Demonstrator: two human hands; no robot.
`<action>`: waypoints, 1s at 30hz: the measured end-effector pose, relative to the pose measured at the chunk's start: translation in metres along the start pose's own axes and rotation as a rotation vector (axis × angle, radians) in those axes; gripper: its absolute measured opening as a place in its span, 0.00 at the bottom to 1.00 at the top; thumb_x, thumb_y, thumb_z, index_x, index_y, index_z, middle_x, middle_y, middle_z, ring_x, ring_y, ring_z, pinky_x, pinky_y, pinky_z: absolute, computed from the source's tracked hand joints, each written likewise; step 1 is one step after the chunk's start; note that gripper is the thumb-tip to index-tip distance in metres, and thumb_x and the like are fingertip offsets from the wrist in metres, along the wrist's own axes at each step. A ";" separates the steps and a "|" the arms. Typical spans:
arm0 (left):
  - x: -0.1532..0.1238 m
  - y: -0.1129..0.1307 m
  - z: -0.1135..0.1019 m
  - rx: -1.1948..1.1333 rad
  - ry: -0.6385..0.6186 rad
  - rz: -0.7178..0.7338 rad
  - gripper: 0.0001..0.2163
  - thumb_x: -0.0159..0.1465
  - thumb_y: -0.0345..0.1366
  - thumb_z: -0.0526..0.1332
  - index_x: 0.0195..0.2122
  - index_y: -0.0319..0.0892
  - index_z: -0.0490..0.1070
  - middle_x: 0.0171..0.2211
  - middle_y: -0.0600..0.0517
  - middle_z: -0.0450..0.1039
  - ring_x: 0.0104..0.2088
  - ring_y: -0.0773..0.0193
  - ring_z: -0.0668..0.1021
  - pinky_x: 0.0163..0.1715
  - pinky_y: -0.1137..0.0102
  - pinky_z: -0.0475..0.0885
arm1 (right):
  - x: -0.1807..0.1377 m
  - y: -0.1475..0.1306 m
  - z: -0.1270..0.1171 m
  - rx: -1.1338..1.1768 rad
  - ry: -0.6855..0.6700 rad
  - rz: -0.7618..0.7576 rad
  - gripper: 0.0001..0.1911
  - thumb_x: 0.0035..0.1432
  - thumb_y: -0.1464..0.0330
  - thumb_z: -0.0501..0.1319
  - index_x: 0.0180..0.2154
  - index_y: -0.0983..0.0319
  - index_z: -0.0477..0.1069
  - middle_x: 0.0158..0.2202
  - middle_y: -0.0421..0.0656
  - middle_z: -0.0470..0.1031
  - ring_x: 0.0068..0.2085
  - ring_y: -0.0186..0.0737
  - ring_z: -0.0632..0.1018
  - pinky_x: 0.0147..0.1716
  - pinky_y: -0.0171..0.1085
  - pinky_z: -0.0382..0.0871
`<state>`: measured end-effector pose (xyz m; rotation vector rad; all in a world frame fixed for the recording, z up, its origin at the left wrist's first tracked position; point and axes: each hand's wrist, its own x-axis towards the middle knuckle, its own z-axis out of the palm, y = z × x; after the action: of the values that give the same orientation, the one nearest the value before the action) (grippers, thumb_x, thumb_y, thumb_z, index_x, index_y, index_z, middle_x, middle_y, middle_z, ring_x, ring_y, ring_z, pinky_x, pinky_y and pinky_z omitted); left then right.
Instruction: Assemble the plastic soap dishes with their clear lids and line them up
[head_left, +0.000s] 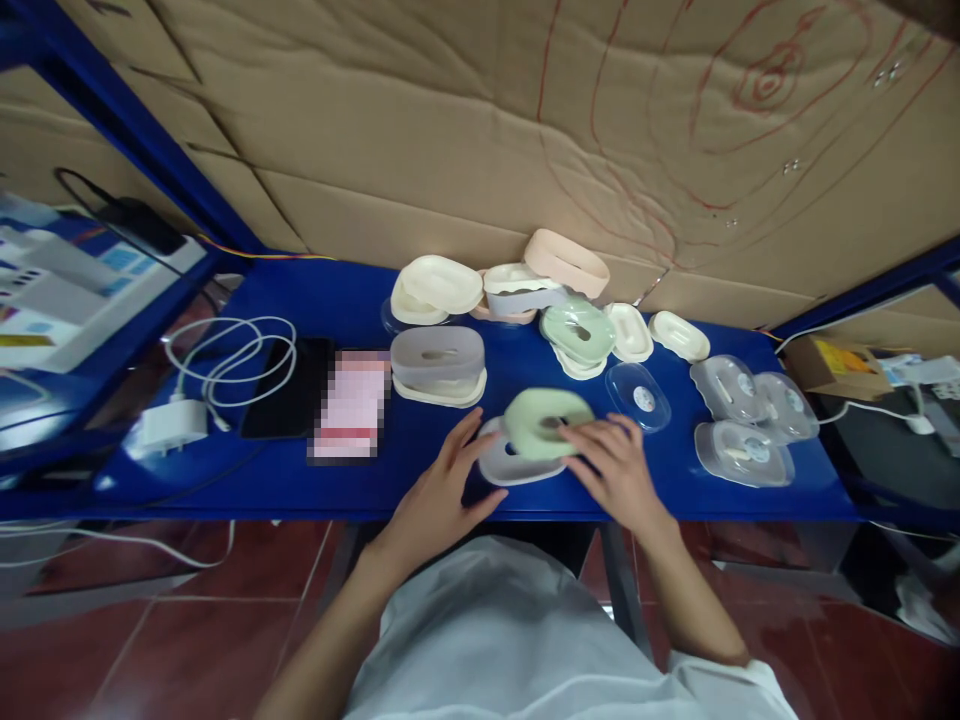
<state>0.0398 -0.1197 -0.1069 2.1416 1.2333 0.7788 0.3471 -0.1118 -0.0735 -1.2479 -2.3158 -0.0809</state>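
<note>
A pale green oval lid with a slot in the middle [536, 425] is tilted above a pale lavender oval piece [517, 468] at the table's front. My right hand [615, 465] grips the green lid by its right end, fingers on top. At the left end of the lavender piece, my left hand [439, 490] has thumb and fingers spread apart; whether it touches the piece I cannot tell. Just behind stands a grey-lavender slotted box [439, 355] on a cream tray [442, 390]. Another green slotted lid [577, 330] rests on a cream piece farther back.
Cream trays [442, 285] and a peach ring-shaped piece [568, 262] pile up against the cardboard wall [420, 130]. Clear plastic covers [742, 455] lie at right, another clear cover [637, 397] nearer. To the left are a phone [350, 405], a black device [277, 400] and a white charger [174, 423].
</note>
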 end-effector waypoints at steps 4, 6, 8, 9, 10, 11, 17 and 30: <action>-0.001 -0.005 0.003 -0.033 0.061 0.059 0.35 0.73 0.38 0.66 0.77 0.59 0.52 0.79 0.44 0.50 0.76 0.47 0.64 0.70 0.52 0.72 | 0.004 -0.040 0.012 0.159 -0.097 -0.080 0.17 0.75 0.65 0.63 0.62 0.53 0.74 0.57 0.45 0.82 0.59 0.42 0.80 0.69 0.51 0.59; -0.002 -0.005 0.004 -0.025 0.066 0.063 0.33 0.74 0.38 0.65 0.76 0.61 0.53 0.78 0.45 0.51 0.75 0.48 0.65 0.69 0.53 0.73 | 0.009 -0.042 0.015 0.175 -0.095 -0.109 0.16 0.75 0.67 0.63 0.62 0.54 0.74 0.59 0.44 0.82 0.61 0.43 0.79 0.70 0.51 0.58; -0.003 -0.004 0.004 -0.022 0.090 0.056 0.35 0.74 0.38 0.66 0.77 0.59 0.52 0.78 0.44 0.51 0.76 0.48 0.65 0.70 0.53 0.72 | 0.011 -0.037 0.016 0.166 -0.044 -0.106 0.17 0.75 0.70 0.62 0.62 0.55 0.74 0.58 0.44 0.83 0.61 0.43 0.80 0.70 0.51 0.60; -0.003 -0.004 0.003 -0.019 0.103 0.060 0.35 0.74 0.38 0.66 0.77 0.57 0.51 0.78 0.43 0.51 0.76 0.48 0.64 0.70 0.54 0.71 | 0.011 -0.032 0.016 0.149 -0.005 -0.080 0.17 0.75 0.71 0.62 0.62 0.55 0.74 0.57 0.44 0.83 0.60 0.43 0.81 0.68 0.50 0.61; -0.002 -0.004 0.002 -0.011 0.114 0.067 0.35 0.74 0.38 0.65 0.77 0.55 0.51 0.78 0.42 0.52 0.76 0.49 0.64 0.70 0.54 0.71 | 0.010 -0.028 0.015 0.122 0.036 -0.040 0.17 0.75 0.71 0.62 0.61 0.56 0.75 0.56 0.44 0.84 0.58 0.43 0.82 0.67 0.50 0.63; -0.001 -0.004 -0.001 0.007 0.127 0.074 0.33 0.74 0.38 0.64 0.77 0.53 0.52 0.77 0.41 0.54 0.75 0.49 0.65 0.70 0.54 0.71 | 0.008 -0.024 0.015 0.085 0.076 0.006 0.16 0.74 0.71 0.62 0.61 0.56 0.75 0.55 0.44 0.84 0.57 0.43 0.82 0.65 0.49 0.64; 0.024 -0.013 -0.017 0.442 0.211 -0.063 0.22 0.75 0.33 0.59 0.69 0.43 0.67 0.67 0.37 0.71 0.65 0.38 0.75 0.60 0.45 0.74 | -0.014 -0.018 0.023 -0.110 0.255 0.209 0.14 0.74 0.71 0.63 0.58 0.56 0.76 0.52 0.45 0.85 0.53 0.45 0.83 0.62 0.50 0.62; 0.025 0.003 -0.007 0.446 0.085 0.077 0.08 0.75 0.34 0.60 0.51 0.44 0.78 0.67 0.40 0.74 0.69 0.43 0.73 0.67 0.42 0.63 | -0.021 -0.040 0.027 -0.021 -0.017 0.138 0.16 0.76 0.64 0.59 0.61 0.54 0.75 0.62 0.46 0.78 0.64 0.50 0.76 0.67 0.51 0.57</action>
<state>0.0471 -0.0982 -0.0945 2.5444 1.4871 0.6794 0.3136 -0.1432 -0.0991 -1.4196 -2.2415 -0.0477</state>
